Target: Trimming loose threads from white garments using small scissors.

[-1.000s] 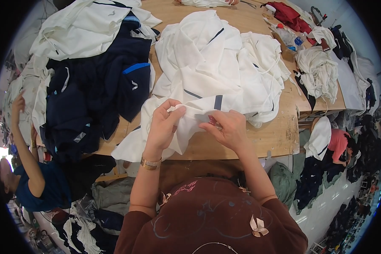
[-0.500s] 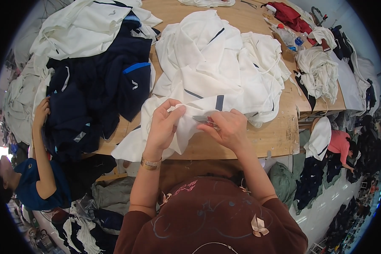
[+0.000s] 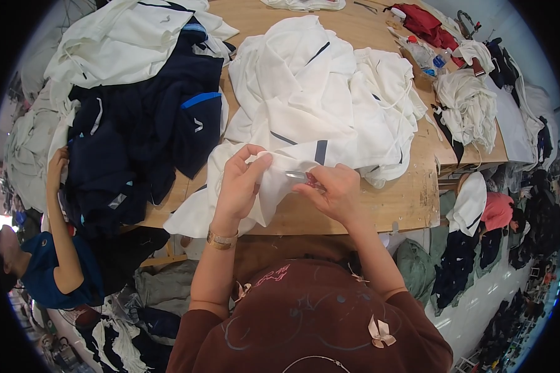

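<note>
My left hand (image 3: pixel 241 180) pinches the edge of a white garment (image 3: pixel 274 196) between thumb and fingers, near the front edge of the table. In my right hand (image 3: pixel 336 193) is a small pair of thread snips (image 3: pixel 298 176) with red on the handle. The blades point left and lie against the held cloth, just right of my left fingertips. A dark stripe (image 3: pixel 321 151) runs across the garment above my right hand. More white garments (image 3: pixel 305 74) are heaped behind it on the table.
A pile of navy garments (image 3: pixel 143 124) lies to the left, where a co-worker's hand (image 3: pixel 57 165) touches its side. White cloth (image 3: pixel 470 109), a red bundle (image 3: pixel 424 25) and a plastic bottle (image 3: pixel 417 45) sit at the far right. Another person (image 3: pixel 499 211) bends over at right.
The snips and my right hand have shifted very slightly, with the blades seeming closer together. My left hand keeps its hold on the cloth. The person at far right has moved.
</note>
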A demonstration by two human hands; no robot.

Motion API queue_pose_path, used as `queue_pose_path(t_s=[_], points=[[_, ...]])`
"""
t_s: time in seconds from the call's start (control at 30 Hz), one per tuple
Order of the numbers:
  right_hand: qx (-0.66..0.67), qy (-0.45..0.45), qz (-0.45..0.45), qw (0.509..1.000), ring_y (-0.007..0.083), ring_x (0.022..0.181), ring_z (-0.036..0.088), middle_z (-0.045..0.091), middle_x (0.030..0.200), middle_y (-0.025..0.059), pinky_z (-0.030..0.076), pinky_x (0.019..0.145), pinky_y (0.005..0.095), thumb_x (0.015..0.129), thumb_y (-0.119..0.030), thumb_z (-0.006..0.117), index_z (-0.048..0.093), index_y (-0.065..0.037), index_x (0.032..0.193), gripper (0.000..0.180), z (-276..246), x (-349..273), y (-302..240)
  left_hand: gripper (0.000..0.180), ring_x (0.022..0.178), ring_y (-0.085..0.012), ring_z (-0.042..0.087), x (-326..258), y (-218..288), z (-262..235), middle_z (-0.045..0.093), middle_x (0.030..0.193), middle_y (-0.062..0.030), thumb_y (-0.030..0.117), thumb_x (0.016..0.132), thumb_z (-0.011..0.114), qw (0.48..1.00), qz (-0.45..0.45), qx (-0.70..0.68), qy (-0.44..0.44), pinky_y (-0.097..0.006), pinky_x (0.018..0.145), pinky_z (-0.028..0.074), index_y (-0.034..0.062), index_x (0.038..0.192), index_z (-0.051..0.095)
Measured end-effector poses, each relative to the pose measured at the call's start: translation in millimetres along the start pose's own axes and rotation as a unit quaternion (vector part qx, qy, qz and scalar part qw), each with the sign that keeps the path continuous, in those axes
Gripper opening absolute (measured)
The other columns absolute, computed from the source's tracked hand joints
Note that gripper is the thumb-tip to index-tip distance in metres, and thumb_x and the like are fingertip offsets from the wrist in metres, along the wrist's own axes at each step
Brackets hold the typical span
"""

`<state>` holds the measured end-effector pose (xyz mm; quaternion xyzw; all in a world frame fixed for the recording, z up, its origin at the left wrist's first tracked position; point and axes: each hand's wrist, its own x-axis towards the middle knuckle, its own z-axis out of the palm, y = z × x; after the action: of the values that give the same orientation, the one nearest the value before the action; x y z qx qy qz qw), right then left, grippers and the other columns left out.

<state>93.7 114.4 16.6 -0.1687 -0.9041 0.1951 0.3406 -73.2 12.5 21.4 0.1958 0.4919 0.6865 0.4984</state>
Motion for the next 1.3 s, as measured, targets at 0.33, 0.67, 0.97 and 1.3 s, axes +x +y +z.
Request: queue_pose_path(t_s=[0.33,0.67,0.97,1.3], points=[[-0.022,0.003,-0.014,1.000,0.0155,0.044,0.048,0.053,0.052,-0.0020,0.033,0.047,0.0272,0.072,-0.038,0.071,0.053,-0.010,0.066,0.033,-1.8,5.1,-3.6,0.014,0.050,0.0017,0.040,-0.2,-0.2,0.5,0.056,0.063,0.0054,0.016,0.086,0.059,0.999,0.016,0.032,0.005,-0.016,0.044,0.026,0.0066,0.094,0.053],[-0.025,0.007,-0.030,0.999,0.0149,0.042,0.046,0.052,0.052,-0.0013,0.031,0.046,0.0261,0.072,-0.036,0.072,0.053,-0.010,0.066,0.033,-2.0,9.7,-5.2,0.013,0.053,0.0010,0.040,-2.3,2.3,2.3,0.055,0.065,0.0057,0.016,0.086,0.059,0.998,0.026,0.064,0.011,-0.016,0.048,0.028,0.0065,0.093,0.053],[0.403,-0.006,0.309,0.861,0.0022,0.058,0.042,0.054,0.066,-0.0056,0.033,0.050,0.0187,0.078,-0.009,0.068,0.060,-0.002,0.086,0.013,-1.7,15.2,-5.1,0.013,0.062,-0.0017,0.045,-6.5,7.1,5.9,0.057,0.075,0.0027,0.015,0.087,0.059,0.996,0.061,0.068,-0.006,-0.017,0.056,0.035,0.0052,0.093,0.053],[0.041,0.034,-0.028,0.998,0.0161,0.049,0.051,0.053,0.059,-0.0004,0.037,0.047,0.0262,0.060,-0.005,0.068,0.060,-0.009,0.089,0.030,-6.8,10.2,-11.3,0.030,0.059,-0.0086,0.049,-27.0,17.9,-3.7,0.055,0.074,-0.0029,0.029,0.091,0.053,0.896,0.154,0.402,0.108,-0.020,0.052,0.036,0.0006,0.083,0.059]])
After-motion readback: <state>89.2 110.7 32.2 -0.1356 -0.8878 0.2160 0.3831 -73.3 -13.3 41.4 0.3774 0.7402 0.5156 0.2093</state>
